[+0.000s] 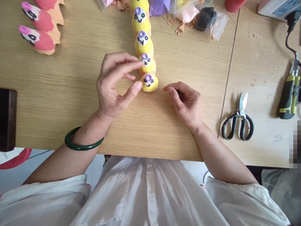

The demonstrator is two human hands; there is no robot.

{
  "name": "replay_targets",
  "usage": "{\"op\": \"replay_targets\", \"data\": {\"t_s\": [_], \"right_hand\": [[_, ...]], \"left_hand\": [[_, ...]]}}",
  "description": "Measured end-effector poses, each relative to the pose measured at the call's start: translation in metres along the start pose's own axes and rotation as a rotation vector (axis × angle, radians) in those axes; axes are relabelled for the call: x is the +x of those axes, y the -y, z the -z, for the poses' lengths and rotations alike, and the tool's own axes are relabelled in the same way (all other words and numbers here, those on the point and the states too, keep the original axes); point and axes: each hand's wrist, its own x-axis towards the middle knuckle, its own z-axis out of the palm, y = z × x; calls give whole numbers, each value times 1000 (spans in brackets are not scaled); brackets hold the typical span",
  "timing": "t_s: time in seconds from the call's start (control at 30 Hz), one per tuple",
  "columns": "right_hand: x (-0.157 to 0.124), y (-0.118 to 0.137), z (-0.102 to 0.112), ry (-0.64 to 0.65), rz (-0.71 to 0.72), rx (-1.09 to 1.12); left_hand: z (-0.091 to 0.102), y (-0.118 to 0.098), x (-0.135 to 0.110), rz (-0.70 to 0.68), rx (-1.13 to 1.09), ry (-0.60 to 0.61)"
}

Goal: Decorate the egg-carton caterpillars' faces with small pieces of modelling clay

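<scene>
A row of yellow-topped, egg-carton-like bumps (144, 44) runs down the middle of the table, each with a white face patch, black eyes and mouth, and a purple ring. At its near end is a yellow bump (150, 85) with the same kind of face. My left hand (115, 81) is open on the left side of the row, thumb tip right by the near bump and fingers over the one behind; contact is unclear. To the right of the row, my right hand (185, 102) is closed with thumb and forefinger together; what it holds, if anything, is hidden.
Red-topped bumps (44, 40) with pink rings lie at the upper left. Bags of purple clay (160, 7) and black clay (205, 18) lie among orange crumbs at the back. Scissors (241, 116), a yellow-black cutter (289, 94) and a power strip (277, 8) are right; a phone (7, 119) is left.
</scene>
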Motion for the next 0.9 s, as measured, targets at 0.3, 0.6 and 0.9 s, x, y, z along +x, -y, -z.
{"op": "replay_targets", "data": {"t_s": [0.3, 0.6, 0.9], "right_hand": [[-5, 3, -1, 133, 197, -50], [-4, 0, -1, 167, 160, -117], [-4, 0, -2, 198, 126, -156]], "left_hand": [[3, 19, 6, -9, -1, 169], [-2, 12, 5, 1, -15, 139], [-4, 10, 6, -18, -27, 126]]}}
